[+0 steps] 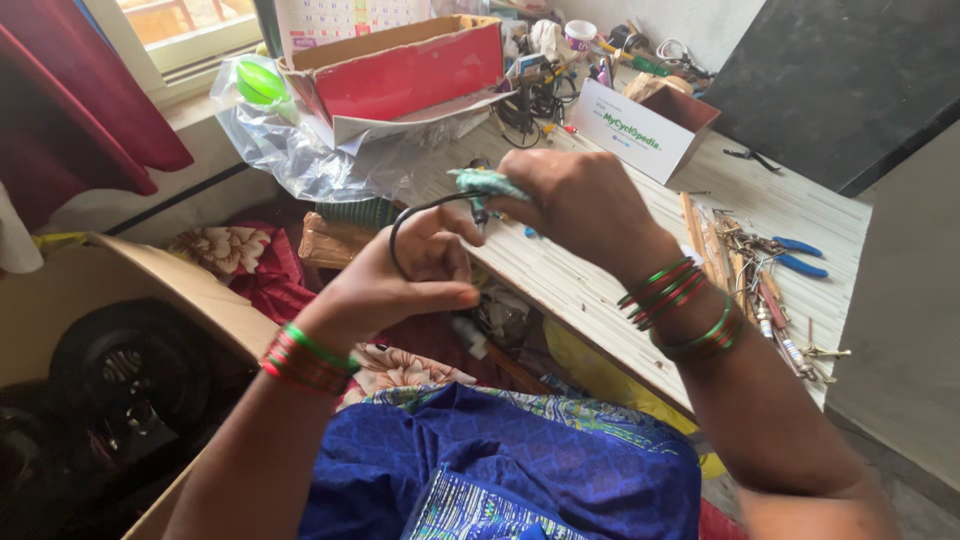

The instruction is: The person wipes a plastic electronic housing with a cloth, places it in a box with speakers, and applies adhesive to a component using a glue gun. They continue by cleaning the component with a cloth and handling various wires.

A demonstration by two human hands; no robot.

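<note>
My left hand [405,275] pinches a thin black cable [400,222] that curves in a loop above its fingers. My right hand [575,200] is closed around a small teal-handled tool [482,184], held against the cable's upper end. Both hands hover over the near edge of the pale wooden worktable [600,290], in front of my blue garment. Red and green bangles sit on both wrists. The tool's tip is hidden behind my fingers.
A red cardboard box [405,72] and a clear plastic bag [290,150] lie at the back left. A white carton [640,128] stands mid-table. Blue-handled pliers [795,255] and several small tools lie at the right. An open brown box [120,300] with dark parts is left.
</note>
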